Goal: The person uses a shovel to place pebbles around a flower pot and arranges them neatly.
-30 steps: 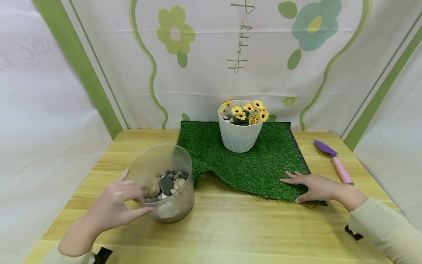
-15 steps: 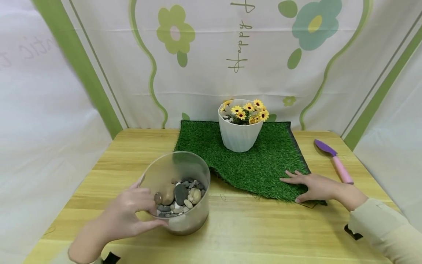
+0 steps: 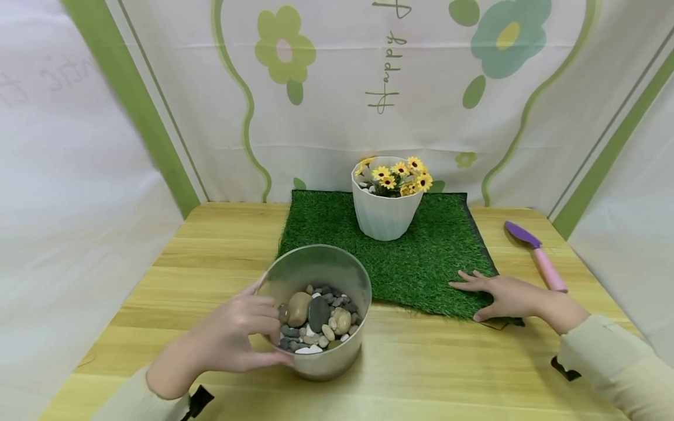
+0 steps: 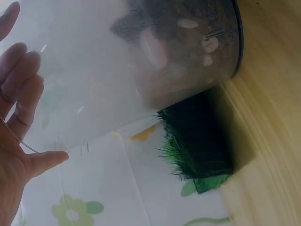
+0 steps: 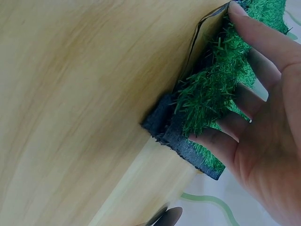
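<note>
In the head view a clear, tall plastic container (image 3: 329, 368) with pebbles (image 3: 318, 318) in it stands at the front middle. My left hand (image 3: 231, 333) grips its near-left rim between thumb and fingers, the fingers reaching inside and the thumb outside. The left wrist view shows the container wall (image 4: 94, 84) from the side, stones dim through it. My right hand (image 3: 508, 297) rests on the front right corner of a green artificial grass mat (image 3: 421, 263), fingers spread. From the right wrist, its thumb is at the mat's black edge. The container hides part of the mat's front left.
A white flowerpot (image 3: 386, 216) with yellow flowers (image 3: 400, 175) and stones stands on the mat towards the back. A trowel (image 3: 547, 269) with purple blade and pink handle lies at the table's right. A printed cloth (image 3: 326, 117) hangs behind the wooden table (image 3: 221, 251).
My left hand has brought the container to the right and slightly nearer, in front of the mat. The mat's raised front edge has settled flatter. The right hand stays put.
</note>
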A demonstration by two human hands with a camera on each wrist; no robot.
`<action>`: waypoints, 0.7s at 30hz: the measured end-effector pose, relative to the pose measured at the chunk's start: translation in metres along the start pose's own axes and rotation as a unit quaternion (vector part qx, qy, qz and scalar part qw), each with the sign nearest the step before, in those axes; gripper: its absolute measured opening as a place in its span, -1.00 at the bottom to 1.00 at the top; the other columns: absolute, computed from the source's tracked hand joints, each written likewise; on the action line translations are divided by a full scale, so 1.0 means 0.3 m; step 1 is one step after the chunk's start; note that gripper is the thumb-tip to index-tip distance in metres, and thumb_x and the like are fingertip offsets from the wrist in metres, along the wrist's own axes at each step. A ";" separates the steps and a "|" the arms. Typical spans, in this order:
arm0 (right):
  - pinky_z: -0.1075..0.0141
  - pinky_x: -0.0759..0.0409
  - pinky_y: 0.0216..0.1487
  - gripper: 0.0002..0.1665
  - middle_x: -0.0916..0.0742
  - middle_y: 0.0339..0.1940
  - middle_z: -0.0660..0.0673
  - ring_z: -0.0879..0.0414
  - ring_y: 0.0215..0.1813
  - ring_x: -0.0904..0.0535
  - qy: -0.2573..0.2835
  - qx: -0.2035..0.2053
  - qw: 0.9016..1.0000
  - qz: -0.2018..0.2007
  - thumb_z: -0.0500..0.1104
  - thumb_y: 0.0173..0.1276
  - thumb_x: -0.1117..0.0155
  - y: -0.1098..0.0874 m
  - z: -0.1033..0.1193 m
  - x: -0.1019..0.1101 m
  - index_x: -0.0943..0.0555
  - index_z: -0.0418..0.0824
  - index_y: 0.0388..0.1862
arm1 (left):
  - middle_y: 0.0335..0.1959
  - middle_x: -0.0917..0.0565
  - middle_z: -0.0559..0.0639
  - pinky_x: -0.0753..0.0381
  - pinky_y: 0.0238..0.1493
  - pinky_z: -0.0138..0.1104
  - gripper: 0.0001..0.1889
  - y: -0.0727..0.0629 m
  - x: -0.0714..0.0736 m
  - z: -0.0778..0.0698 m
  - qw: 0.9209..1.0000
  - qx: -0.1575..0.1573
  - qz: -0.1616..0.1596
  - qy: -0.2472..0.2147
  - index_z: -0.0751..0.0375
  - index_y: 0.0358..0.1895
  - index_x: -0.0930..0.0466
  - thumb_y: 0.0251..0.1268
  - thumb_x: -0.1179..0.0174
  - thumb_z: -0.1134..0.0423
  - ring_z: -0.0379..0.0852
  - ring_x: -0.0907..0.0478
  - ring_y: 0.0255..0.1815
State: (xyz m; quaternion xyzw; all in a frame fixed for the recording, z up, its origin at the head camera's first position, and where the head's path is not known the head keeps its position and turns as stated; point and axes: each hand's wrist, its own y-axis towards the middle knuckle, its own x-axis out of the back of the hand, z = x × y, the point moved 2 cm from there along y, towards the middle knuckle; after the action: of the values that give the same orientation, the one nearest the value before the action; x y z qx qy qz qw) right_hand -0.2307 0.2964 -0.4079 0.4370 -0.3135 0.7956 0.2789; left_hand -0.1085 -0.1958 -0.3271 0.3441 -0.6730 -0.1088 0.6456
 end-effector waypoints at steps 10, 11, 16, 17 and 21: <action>0.27 -0.61 -0.16 -0.03 -0.20 0.62 -0.35 -0.51 0.52 -0.10 0.007 -0.006 1.000 0.008 0.17 0.25 -0.50 0.000 -0.001 0.001 -0.37 -0.05 0.58 | -0.58 -0.50 -0.37 -0.46 0.32 0.24 -0.60 0.067 -0.035 0.008 0.999 -0.033 0.021 -0.009 -0.08 -0.59 -0.49 0.07 -0.55 -0.09 -0.42 -0.42 -0.43; 0.27 -0.60 -0.17 -0.03 -0.20 0.62 -0.35 -0.51 0.52 -0.10 0.008 -0.005 1.000 0.008 0.16 0.25 -0.50 0.000 -0.001 0.001 -0.38 -0.05 0.58 | -0.58 -0.50 -0.37 -0.43 0.35 0.23 -0.61 0.072 -0.040 0.006 0.999 -0.036 0.023 -0.009 -0.08 -0.59 -0.49 0.08 -0.54 -0.09 -0.42 -0.42 -0.43; 0.29 -0.59 -0.21 -0.03 -0.20 0.62 -0.36 -0.51 0.52 -0.09 0.010 -0.006 1.000 0.010 0.17 0.24 -0.50 0.001 -0.001 -0.001 -0.38 -0.05 0.58 | -0.57 -0.50 -0.35 -0.41 0.34 0.28 -0.61 0.102 -0.060 -0.004 0.998 -0.043 0.031 -0.020 -0.07 -0.59 -0.49 0.10 -0.53 -0.08 -0.41 -0.41 -0.42; 0.29 -0.58 -0.21 -0.03 -0.20 0.62 -0.35 -0.51 0.52 -0.09 0.010 -0.006 1.000 0.009 0.17 0.24 -0.50 0.001 -0.001 -0.001 -0.38 -0.04 0.58 | -0.58 -0.49 -0.35 -0.42 0.32 0.29 -0.61 0.108 -0.063 -0.007 0.998 -0.044 0.033 -0.023 -0.07 -0.59 -0.49 0.10 -0.54 -0.07 -0.41 -0.41 -0.42; 0.29 -0.58 -0.21 -0.04 -0.20 0.63 -0.35 -0.51 0.53 -0.07 0.010 -0.005 1.000 0.009 0.16 0.25 -0.50 0.002 -0.003 -0.002 -0.37 -0.04 0.58 | -0.58 -0.48 -0.33 -0.47 0.25 0.32 -0.59 0.129 -0.076 -0.015 0.998 -0.049 0.037 -0.032 -0.05 -0.59 -0.48 0.07 -0.56 -0.06 -0.39 -0.38 -0.44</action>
State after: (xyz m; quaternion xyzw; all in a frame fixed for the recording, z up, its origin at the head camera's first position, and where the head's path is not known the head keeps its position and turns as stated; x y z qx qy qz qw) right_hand -0.2312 0.2965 -0.4089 0.4247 -0.3185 0.8008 0.2772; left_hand -0.1182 -0.1520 -0.3217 0.2830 -0.6995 -0.1283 0.6436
